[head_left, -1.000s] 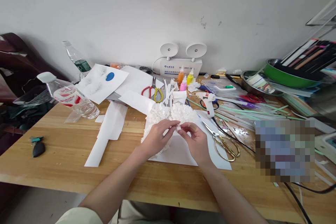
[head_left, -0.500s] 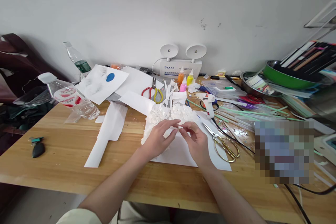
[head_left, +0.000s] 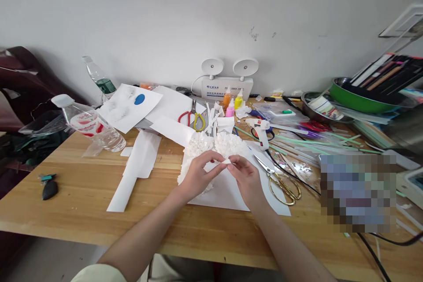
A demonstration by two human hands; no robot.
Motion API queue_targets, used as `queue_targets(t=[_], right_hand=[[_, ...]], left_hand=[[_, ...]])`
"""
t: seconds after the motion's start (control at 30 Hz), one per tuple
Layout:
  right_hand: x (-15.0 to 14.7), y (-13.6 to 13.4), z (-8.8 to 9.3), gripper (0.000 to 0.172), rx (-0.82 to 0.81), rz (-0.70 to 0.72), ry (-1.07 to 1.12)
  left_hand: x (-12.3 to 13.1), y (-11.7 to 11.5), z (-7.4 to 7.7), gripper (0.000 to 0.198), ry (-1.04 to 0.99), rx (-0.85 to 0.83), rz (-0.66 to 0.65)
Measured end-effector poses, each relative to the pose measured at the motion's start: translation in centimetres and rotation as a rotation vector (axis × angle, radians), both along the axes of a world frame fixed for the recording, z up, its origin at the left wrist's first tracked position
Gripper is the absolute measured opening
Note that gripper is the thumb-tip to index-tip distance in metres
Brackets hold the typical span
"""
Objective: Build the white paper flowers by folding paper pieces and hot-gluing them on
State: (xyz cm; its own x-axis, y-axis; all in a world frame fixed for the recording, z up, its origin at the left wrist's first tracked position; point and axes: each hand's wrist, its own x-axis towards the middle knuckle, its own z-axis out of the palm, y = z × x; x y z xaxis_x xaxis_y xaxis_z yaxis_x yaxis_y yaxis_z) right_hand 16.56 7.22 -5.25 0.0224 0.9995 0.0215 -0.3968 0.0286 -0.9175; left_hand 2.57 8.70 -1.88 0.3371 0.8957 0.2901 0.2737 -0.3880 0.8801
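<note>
A small white piece is pinched between the fingertips of my left hand and my right hand, which meet over a white paper sheet. Behind and beside the hands lie heaps of white flakes, partly covered by my fingers. Gold-handled scissors rest on the right edge of the sheet. Beyond them stands a white glue gun. Red-and-yellow-handled pliers lie behind the flakes, near several white paper strips.
Two plastic bottles, the nearer with a red label, are at the left. Paint bottles stand by an emergency light. Thin sticks, a green bowl and a blurred-out object occupy the right.
The white piece between my fingertips shows more clearly, and my fingers have shifted slightly around it. The camera view has moved a little; the things on the table look unmoved.
</note>
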Motion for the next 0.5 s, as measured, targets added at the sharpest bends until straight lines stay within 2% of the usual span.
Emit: queue_targets(t=[0.33, 0.43, 0.5], right_hand=[[-0.3, -0.1, -0.2, 0.008, 0.029, -0.014, -0.032], [0.1, 0.1, 0.1, 0.006, 0.094, -0.020, -0.191], [1.2, 0.8, 0.2, 0.010, 0.123, -0.097, -0.385]], left_hand=[[0.1, 0.0, 0.0, 0.013, -0.017, -0.018, 0.022], [0.0, 0.1, -0.1, 0.016, -0.020, -0.026, 0.041], [-0.2, 0.3, -0.2, 0.017, -0.030, -0.034, 0.064]])
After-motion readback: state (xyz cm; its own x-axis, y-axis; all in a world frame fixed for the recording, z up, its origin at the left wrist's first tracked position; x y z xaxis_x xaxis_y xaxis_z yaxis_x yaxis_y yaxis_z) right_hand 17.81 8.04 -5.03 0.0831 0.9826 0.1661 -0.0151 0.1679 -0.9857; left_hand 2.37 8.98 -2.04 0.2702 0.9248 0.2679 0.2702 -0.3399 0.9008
